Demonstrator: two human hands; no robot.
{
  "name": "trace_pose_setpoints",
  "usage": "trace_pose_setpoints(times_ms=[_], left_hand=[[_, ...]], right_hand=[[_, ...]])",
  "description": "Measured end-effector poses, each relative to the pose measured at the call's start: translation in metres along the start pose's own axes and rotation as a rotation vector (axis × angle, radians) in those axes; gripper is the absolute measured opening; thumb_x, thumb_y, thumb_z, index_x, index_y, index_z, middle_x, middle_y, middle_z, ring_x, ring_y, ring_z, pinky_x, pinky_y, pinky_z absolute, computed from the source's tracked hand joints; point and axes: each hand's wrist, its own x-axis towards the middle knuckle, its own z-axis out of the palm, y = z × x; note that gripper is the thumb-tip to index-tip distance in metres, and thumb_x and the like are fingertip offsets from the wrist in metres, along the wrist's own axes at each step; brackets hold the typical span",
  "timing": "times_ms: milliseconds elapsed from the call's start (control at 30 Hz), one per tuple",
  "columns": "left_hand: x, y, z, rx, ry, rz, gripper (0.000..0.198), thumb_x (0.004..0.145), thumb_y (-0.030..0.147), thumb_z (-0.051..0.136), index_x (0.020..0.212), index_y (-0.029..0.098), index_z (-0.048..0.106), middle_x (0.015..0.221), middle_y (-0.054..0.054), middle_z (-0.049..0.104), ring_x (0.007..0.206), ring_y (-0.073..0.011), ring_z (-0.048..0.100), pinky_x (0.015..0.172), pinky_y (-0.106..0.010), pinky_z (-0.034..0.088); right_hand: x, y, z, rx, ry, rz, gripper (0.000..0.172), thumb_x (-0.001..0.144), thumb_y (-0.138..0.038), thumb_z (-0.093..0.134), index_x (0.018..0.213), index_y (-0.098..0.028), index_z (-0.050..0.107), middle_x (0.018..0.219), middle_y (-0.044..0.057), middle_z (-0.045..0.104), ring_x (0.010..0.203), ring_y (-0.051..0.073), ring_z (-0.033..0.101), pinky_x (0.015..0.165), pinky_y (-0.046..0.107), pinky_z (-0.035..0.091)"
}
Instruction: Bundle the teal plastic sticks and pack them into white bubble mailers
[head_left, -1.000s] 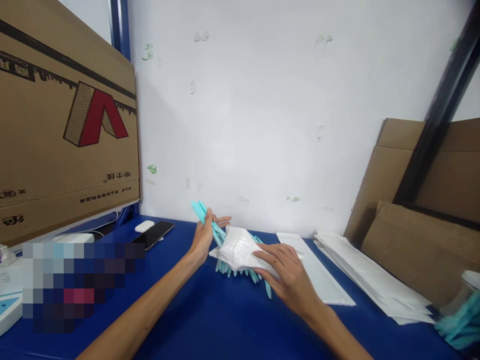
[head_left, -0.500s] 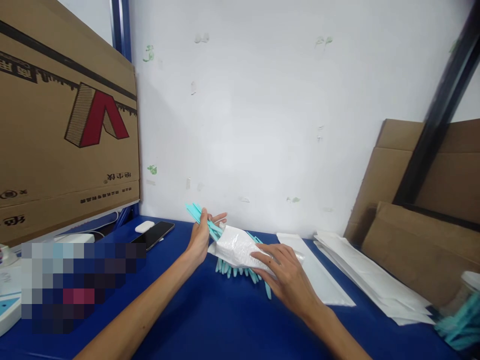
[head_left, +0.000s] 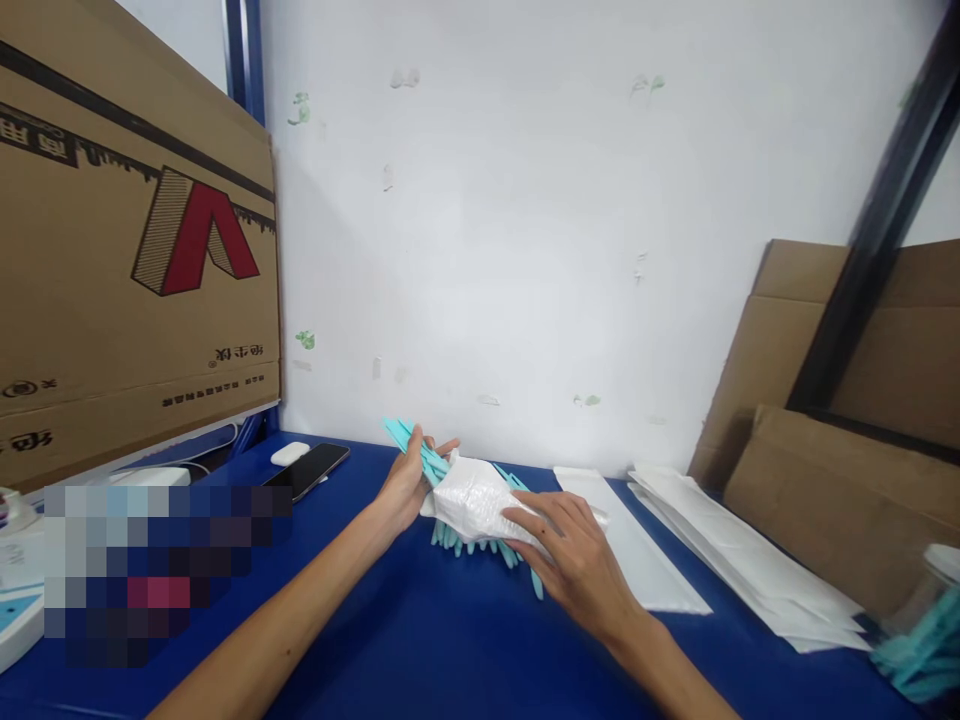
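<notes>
My left hand (head_left: 406, 478) is closed around a bundle of slim turquoise pens (head_left: 400, 432). Their near ends reach into the mouth of a white bubble mailer (head_left: 476, 497), so those ends are hidden. My right hand (head_left: 574, 540) grips the mailer's other end, fingers on top and thumb below. Beneath the mailer, more turquoise pens (head_left: 457, 540) lie side by side on the blue table (head_left: 420, 640), partly covered by it.
A flat white mailer (head_left: 637, 550) and a stack of white mailers (head_left: 735, 550) lie to the right. A clear jar (head_left: 919, 630) of turquoise pens stands at the far right. A phone (head_left: 319, 468) and a white case (head_left: 290, 454) lie left, below a large cardboard box (head_left: 142, 340).
My left hand has moved slightly right and down, and the pens sit a little deeper in the mailer's mouth. My right hand has hardly moved.
</notes>
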Motion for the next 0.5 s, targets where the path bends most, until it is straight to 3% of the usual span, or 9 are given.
trace_pose_setpoints(times_ms=[267, 500], left_hand=[[-0.008, 0.005, 0.007, 0.016, 0.001, -0.082, 0.039, 0.094, 0.054, 0.051, 0.073, 0.022, 0.045, 0.096, -0.007, 0.075, 0.076, -0.0216, 0.070, 0.069, -0.028, 0.047], [-0.010, 0.012, 0.005, 0.111, -0.205, -0.143, 0.037, 0.089, 0.055, 0.060, 0.075, 0.021, 0.057, 0.087, -0.006, 0.073, 0.086, -0.0236, 0.070, 0.073, -0.028, 0.050]], right_hand=[[0.000, 0.001, -0.001, -0.012, -0.040, 0.027, 0.028, 0.096, -0.021, 0.059, 0.124, -0.024, 0.059, 0.123, 0.011, 0.067, 0.106, 0.026, 0.063, 0.088, 0.044, 0.047], [-0.002, 0.005, -0.002, -0.036, -0.024, 0.051, 0.030, 0.096, -0.020, 0.059, 0.125, -0.025, 0.058, 0.124, 0.010, 0.066, 0.109, 0.027, 0.062, 0.089, 0.045, 0.047]])
